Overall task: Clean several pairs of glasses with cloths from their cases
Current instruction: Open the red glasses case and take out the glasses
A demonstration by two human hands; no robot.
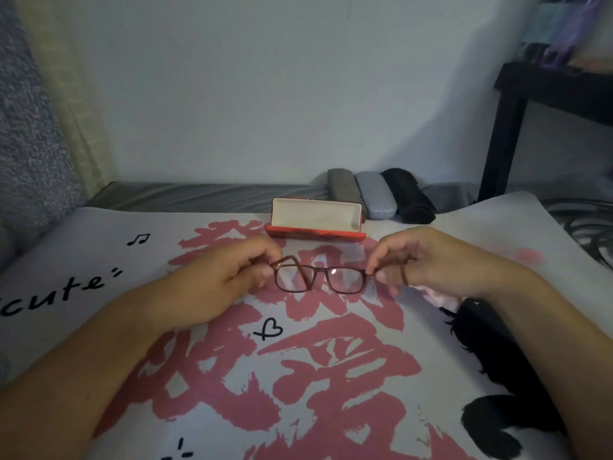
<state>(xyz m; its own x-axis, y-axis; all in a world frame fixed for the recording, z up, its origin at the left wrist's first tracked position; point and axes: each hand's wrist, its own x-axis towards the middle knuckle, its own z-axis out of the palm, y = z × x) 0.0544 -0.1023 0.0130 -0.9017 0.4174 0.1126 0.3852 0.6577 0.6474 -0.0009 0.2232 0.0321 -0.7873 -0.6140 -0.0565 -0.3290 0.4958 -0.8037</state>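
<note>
Glasses (320, 277) with a dark reddish-brown frame sit at the centre of the frame, held just above the printed cloth surface (232, 376) by both hands; the left hand (229, 273) pinches the left end of the frame with curled fingers, where 1 temple arm looks partly folded across the lens, and the right hand (428, 260) pinches the right end between thumb and fingertips, a pale cloth (431, 292) seeming tucked under its palm, though that is hard to make out. Just above the hands, in the upper middle, the red case (315, 224) stands open with its cream lining facing the camera and nothing visible inside. Behind it and to the right lie 3 closed cases (378, 197), grey, pale blue-grey and black, side by side and touching. The step in hand looks like either opening or folding the arms, I judge. To do it well, keep fingertips on the frame and hinges rather than the lenses, move each arm gently along its hinge line without twisting, and support the bridge so the frame stays level; 1 bright glare spot on the right lens suggests checking both lenses against the light for smears
</note>
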